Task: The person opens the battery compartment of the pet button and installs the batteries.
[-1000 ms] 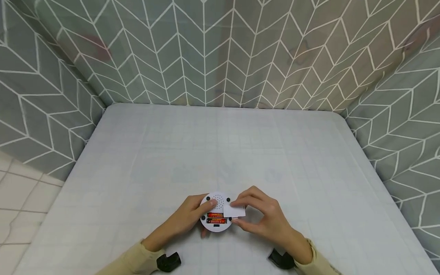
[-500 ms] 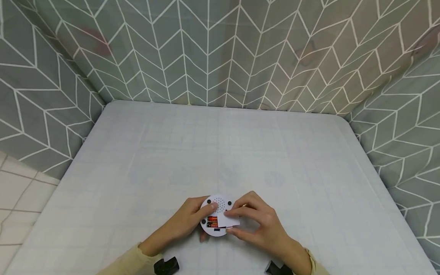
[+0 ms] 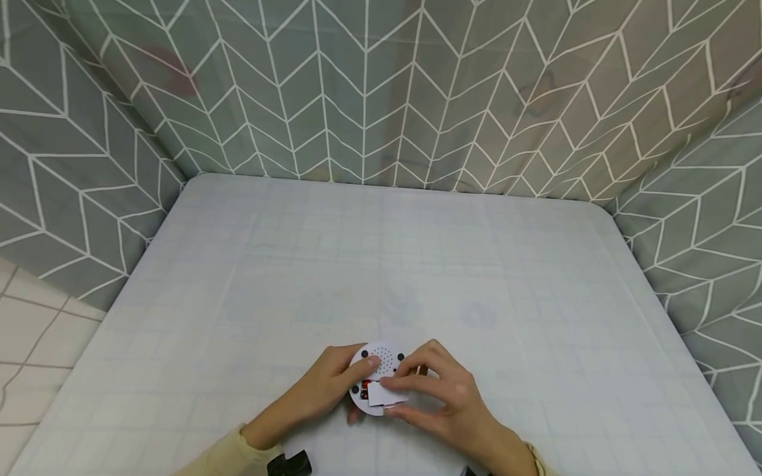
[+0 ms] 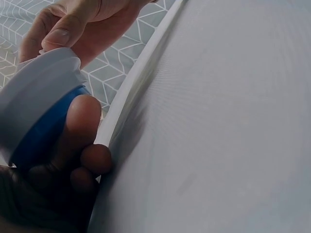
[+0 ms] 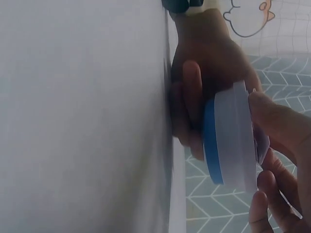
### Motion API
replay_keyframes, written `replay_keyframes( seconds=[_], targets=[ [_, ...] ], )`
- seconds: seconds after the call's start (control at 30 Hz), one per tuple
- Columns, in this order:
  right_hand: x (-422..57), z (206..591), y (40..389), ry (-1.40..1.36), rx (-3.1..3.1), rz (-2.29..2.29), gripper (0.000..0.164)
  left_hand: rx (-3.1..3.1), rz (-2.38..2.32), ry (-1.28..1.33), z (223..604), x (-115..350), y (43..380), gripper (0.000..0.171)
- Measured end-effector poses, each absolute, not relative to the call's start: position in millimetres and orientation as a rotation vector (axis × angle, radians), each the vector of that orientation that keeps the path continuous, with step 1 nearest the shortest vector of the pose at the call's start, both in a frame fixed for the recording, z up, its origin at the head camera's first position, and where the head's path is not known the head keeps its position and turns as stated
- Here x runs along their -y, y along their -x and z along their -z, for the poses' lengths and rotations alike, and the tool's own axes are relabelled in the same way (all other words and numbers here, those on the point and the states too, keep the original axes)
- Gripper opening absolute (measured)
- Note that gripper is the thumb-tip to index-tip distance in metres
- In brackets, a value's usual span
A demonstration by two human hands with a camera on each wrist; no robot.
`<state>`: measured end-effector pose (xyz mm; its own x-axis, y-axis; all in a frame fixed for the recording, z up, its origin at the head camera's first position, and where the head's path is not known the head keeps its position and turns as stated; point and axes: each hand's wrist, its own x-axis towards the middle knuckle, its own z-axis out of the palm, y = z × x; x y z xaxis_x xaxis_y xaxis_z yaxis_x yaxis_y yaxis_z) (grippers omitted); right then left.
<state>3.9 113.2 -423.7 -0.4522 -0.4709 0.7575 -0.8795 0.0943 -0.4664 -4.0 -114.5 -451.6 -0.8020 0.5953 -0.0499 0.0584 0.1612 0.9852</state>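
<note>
My left hand (image 3: 321, 383) grips a round white battery-powered device (image 3: 388, 357), thumb across its perforated face and fingers beneath. A blue band (image 5: 211, 141) runs round the device's lower side in the right wrist view. Between thumb and fingers, my right hand (image 3: 449, 393) pinches a small white battery cover (image 3: 385, 395). The cover lies over most of the battery compartment, slightly skewed. At its left edge a bit of the red-and-black batteries (image 3: 365, 390) shows. Dark round feet dot the device's face.
A white-covered table (image 3: 369, 264) spreads out beyond the hands. Grey chevron-patterned curtains (image 3: 357, 92) hang behind it and at both sides. Pale floor tiles (image 3: 36, 350) show at the left. A black wrist device (image 3: 290, 464) is at the left sleeve.
The right hand has moved the cover leftward and down over the compartment, hiding most of the batteries. The left hand keeps its grip on the device.
</note>
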Motion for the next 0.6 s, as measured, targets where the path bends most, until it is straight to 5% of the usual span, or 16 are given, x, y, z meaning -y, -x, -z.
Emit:
replay_keyframes(
  seconds=[0.6],
  targets=[
    [-105.4, 420.4, -3.8, -1.335, 1.918, -1.287, 0.036, -2.030, -1.669, -0.635, 448.6, 112.8, 4.5, 0.023]
  ],
)
